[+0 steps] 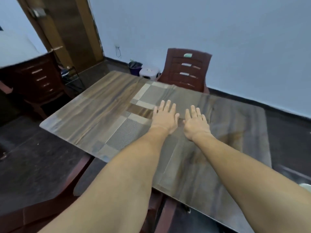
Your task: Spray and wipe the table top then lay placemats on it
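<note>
A wood-grain table top [94, 106] fills the middle of the head view. Two grey woven placemats with pale patchwork squares lie on it: a far placemat [151, 95] near the far edge and a near placemat [129, 132] toward me. My left hand [165, 116] and my right hand [196, 122] lie flat side by side, fingers straight, over the gap between the two mats, their fingertips on the far mat's near edge. Neither hand holds anything. No spray bottle or cloth shows.
A dark red plastic chair [187, 71] stands at the table's far side. Another chair [38, 84] stands at the left, and a third chair's back [30, 216] is below my left arm. A white stool [149, 73] and a dark bucket [135, 67] sit by the wall.
</note>
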